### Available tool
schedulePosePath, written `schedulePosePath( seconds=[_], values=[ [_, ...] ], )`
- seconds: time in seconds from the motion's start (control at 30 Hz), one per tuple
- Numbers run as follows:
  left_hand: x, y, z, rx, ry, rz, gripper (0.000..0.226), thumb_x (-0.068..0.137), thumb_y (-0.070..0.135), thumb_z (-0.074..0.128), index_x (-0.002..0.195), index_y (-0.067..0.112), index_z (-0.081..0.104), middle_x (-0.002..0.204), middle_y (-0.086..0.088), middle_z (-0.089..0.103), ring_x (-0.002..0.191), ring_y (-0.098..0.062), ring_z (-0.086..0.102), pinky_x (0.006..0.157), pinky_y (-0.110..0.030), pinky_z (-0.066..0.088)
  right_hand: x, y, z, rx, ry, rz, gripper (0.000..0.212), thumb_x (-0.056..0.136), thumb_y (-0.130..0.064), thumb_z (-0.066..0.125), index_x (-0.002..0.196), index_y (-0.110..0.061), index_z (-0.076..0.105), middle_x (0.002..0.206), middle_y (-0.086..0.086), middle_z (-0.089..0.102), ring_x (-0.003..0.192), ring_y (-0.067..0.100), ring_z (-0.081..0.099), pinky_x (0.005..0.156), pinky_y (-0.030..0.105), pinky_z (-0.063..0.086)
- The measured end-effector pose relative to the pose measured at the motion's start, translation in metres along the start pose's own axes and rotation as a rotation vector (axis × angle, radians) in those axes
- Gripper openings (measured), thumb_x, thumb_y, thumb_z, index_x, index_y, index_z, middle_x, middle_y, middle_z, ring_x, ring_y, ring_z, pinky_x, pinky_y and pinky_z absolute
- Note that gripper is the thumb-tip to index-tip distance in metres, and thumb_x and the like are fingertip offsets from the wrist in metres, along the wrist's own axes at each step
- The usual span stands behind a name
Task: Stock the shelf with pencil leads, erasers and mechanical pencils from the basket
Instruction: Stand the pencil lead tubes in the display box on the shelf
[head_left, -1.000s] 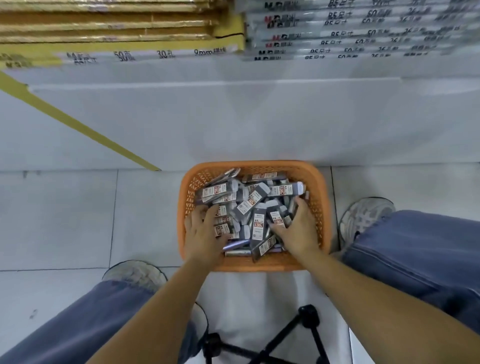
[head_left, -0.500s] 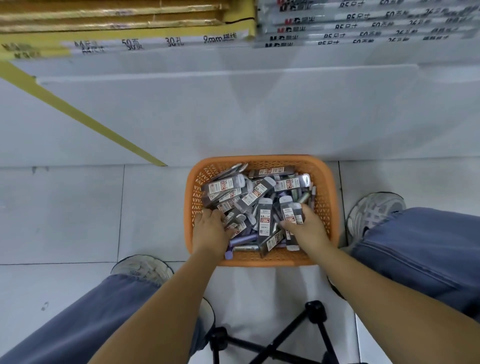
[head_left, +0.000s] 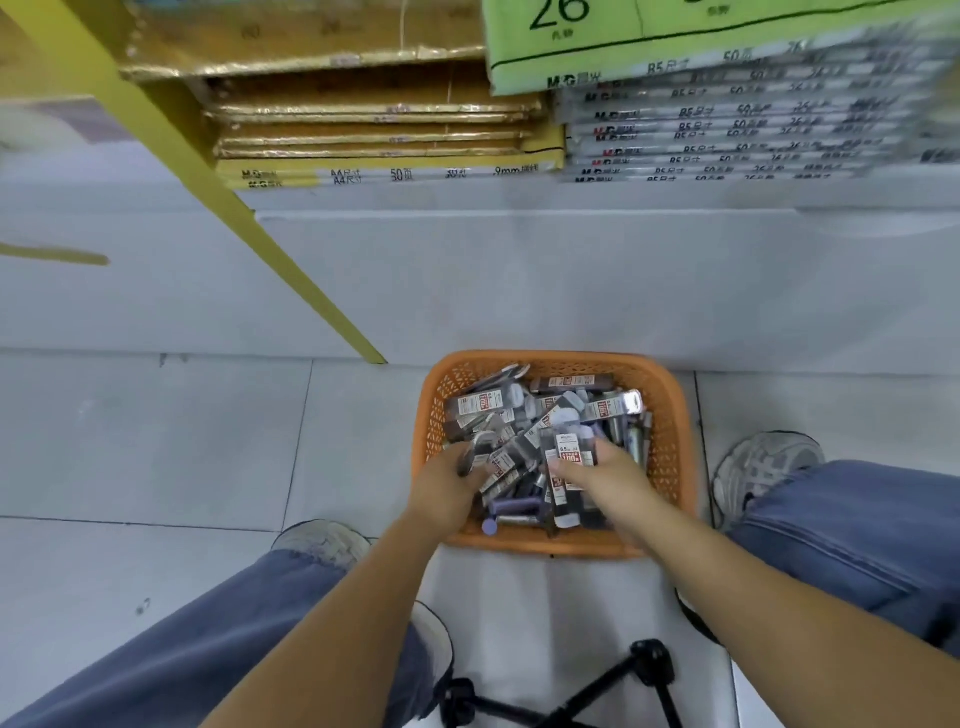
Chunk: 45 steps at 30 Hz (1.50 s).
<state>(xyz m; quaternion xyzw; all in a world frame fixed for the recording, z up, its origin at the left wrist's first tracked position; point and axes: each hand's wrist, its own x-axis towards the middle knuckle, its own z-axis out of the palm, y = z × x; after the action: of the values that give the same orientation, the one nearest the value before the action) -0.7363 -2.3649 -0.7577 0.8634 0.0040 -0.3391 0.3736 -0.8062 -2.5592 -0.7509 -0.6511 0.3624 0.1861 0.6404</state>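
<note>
An orange plastic basket (head_left: 670, 415) stands on the floor tiles in front of me, heaped with several grey pencil lead cases (head_left: 480, 405) bearing red and white labels. My left hand (head_left: 449, 488) is inside the basket at its left side and grips a lead case by its rounded end. My right hand (head_left: 605, 473) is over the middle of the basket and holds a few lead cases (head_left: 569, 457) bunched together, labels up. Purple and grey tubes lie at the basket's near edge.
Above the basket runs a white shelf base (head_left: 519, 280) with a yellow upright (head_left: 249, 223). The lowest shelf carries stacked gold-wrapped paper packs (head_left: 374, 130) and grey refill packs (head_left: 727, 135). My knees and shoes (head_left: 763, 467) flank the basket; a black tripod (head_left: 644, 675) stands below.
Both hands have closed on lead cases and lifted them slightly from the heap. My head has tilted up, so the shelf with paper packs has come into view.
</note>
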Motion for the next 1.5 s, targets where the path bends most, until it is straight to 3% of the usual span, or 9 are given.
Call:
schedulePosePath(
  seconds=[0.17,0.3,0.47,0.57,0.77,1.0,1.13,1.33,1.5],
  values=[
    [-0.039,0.047,-0.019,-0.494,-0.327,-0.044,0.036,0.084,0.048,0.070,0.118,0.038,0.060,0.120,0.009,0.070,0.112,-0.029,0.064,0.094,-0.060,0.052,-0.026,-0.050,0.018,0.128,-0.043,-0.138,0.035,0.085,-0.038,0.070,0.118,-0.034,0.059,0.111,-0.011,0.069,0.107,0.014,0.062,0.095,0.039,0.047],
    [-0.067,0.093,-0.050,-0.749,-0.349,0.105,0.021,0.093,0.030,0.066,0.113,0.038,0.066,0.126,-0.004,0.069,0.117,-0.028,0.065,0.086,-0.050,0.058,-0.055,-0.104,0.024,0.234,-0.030,-0.342,0.021,0.089,-0.034,0.065,0.109,-0.026,0.065,0.105,0.000,0.074,0.101,0.023,0.069,0.095,0.052,0.050],
    [-0.108,0.139,-0.098,-0.695,-0.354,0.239,0.031,0.093,0.033,0.065,0.122,0.023,0.060,0.113,-0.004,0.074,0.100,-0.024,0.072,0.079,-0.041,0.061,-0.107,-0.166,0.016,0.047,0.007,-0.590,0.011,0.092,-0.045,0.056,0.101,-0.038,0.059,0.103,-0.015,0.069,0.086,-0.004,0.066,0.066,0.014,0.050],
    [-0.137,0.168,-0.136,-0.593,-0.293,0.313,0.043,0.078,0.044,0.073,0.112,0.019,0.064,0.097,0.000,0.075,0.083,-0.018,0.071,0.076,-0.033,0.059,-0.148,-0.212,0.006,-0.074,-0.045,-0.732,0.019,0.087,-0.051,0.059,0.103,-0.040,0.058,0.102,-0.019,0.066,0.086,-0.006,0.064,0.067,0.011,0.048],
    [-0.175,0.223,-0.191,-0.650,-0.192,0.446,0.048,0.070,0.045,0.078,0.113,0.028,0.066,0.097,0.001,0.072,0.079,-0.014,0.059,0.062,-0.025,0.051,-0.201,-0.292,0.001,-0.132,-0.113,-0.860,0.017,0.084,-0.032,0.073,0.097,-0.028,0.064,0.071,-0.003,0.071,0.040,0.012,0.053,0.036,0.019,0.035],
    [-0.187,0.259,-0.225,-0.783,-0.175,0.629,0.042,0.088,0.027,0.072,0.127,0.021,0.059,0.115,-0.009,0.073,0.103,-0.025,0.072,0.077,-0.040,0.060,-0.232,-0.367,0.004,-0.236,-0.091,-1.058,0.043,0.077,-0.031,0.079,0.102,-0.038,0.045,0.080,-0.003,0.072,0.043,0.028,0.061,0.037,0.029,0.045],
    [-0.184,0.264,-0.237,-0.879,-0.076,0.686,0.046,0.073,0.029,0.080,0.116,0.023,0.064,0.106,-0.006,0.076,0.093,-0.022,0.075,0.067,-0.033,0.061,-0.233,-0.389,0.009,-0.242,-0.138,-1.106,0.035,0.085,-0.031,0.072,0.108,-0.041,0.048,0.086,-0.002,0.072,0.047,0.027,0.062,0.036,0.026,0.043],
    [-0.173,0.271,-0.259,-0.971,0.019,0.771,0.045,0.071,0.032,0.078,0.114,0.026,0.063,0.101,-0.001,0.078,0.088,-0.018,0.076,0.059,-0.026,0.058,-0.229,-0.432,0.011,-0.127,-0.098,-1.140,0.019,0.089,-0.019,0.067,0.106,-0.019,0.060,0.078,0.005,0.072,0.051,0.017,0.060,0.040,0.025,0.042],
    [-0.161,0.275,-0.276,-1.030,0.191,0.805,0.029,0.087,0.021,0.074,0.113,0.025,0.063,0.099,-0.002,0.078,0.086,-0.019,0.076,0.057,-0.024,0.057,-0.235,-0.493,-0.002,-0.060,0.152,-1.333,0.031,0.087,-0.008,0.069,0.097,-0.032,0.053,0.082,0.007,0.073,0.054,0.021,0.067,0.039,0.024,0.044]
  ],
)
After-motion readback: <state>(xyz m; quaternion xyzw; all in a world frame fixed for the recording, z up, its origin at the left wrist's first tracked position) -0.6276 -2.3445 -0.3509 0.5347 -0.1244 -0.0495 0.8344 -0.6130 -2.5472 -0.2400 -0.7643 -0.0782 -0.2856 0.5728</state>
